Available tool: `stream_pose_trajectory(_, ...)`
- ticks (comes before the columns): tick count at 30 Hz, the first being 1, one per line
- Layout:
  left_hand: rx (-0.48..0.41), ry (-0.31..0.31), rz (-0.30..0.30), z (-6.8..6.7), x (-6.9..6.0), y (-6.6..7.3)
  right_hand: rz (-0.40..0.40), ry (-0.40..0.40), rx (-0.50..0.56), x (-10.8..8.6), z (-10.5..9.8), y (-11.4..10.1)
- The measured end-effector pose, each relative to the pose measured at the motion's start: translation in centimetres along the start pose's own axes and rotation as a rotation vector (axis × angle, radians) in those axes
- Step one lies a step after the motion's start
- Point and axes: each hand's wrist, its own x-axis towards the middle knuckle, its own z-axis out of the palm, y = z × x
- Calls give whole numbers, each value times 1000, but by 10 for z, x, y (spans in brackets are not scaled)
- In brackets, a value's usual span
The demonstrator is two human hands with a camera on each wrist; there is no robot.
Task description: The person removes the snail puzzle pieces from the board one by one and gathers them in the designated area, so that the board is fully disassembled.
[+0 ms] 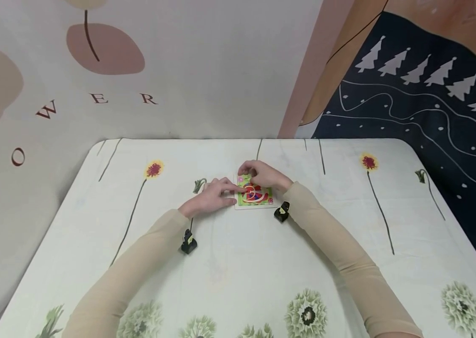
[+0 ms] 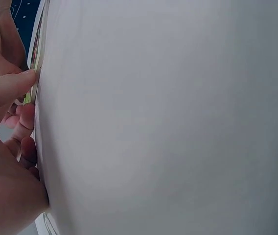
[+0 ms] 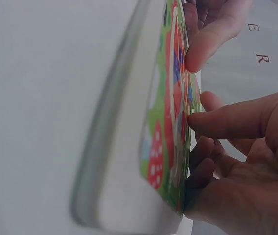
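A small picture board (image 1: 246,203) with a green border, red shapes and a pale rim lies on the table. My left hand (image 1: 214,195) is at its left side, with the index finger stretched over the picture. My right hand (image 1: 266,175) bends over the upper right part, its fingertips on or just above the surface. In the right wrist view, the thumb and a finger of the right hand (image 3: 256,142) come close together at the picture board (image 3: 153,152); anything between them is hidden. The left wrist view shows the left hand (image 2: 4,142) beside the board's edge.
A white cloth (image 1: 229,263) printed with flowers covers the table. Behind it stands a pale backdrop (image 1: 221,70) with letters, and a dark blue cloth (image 1: 411,98) with white trees hangs at the right. Each wrist bears a small black camera (image 1: 189,242).
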Motion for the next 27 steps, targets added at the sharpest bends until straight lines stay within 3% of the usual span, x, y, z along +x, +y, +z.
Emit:
stream_pose_trajectory(15,25,-7,8,0,-1,-2,-28,72,124,-5,-1,3)
stream_pose_trajectory(27,26,-12,4,0,-2,-1,-74,156,151,-10,-3,5)
